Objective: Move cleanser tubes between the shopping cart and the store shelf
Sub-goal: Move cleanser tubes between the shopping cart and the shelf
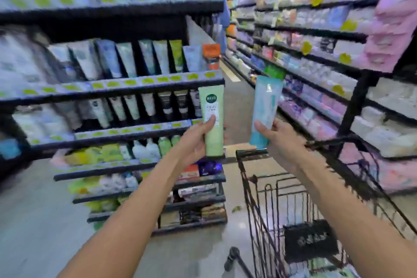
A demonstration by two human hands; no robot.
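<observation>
Not much to see of the person, just two bare forearms coming in from the 6 o'clock edge. No sleeves show anywhere up to where the frame cuts them off, and no watch, bracelet or gloves. The left hand (195, 140) and right hand (278, 140) are both bare too, no rings I can make out. Edges look smeared by blur.

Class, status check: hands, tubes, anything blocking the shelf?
Left hand grips green tube. Right hand grips blue tube. Both upright, between shelf and cart. Nothing blocking.
</observation>
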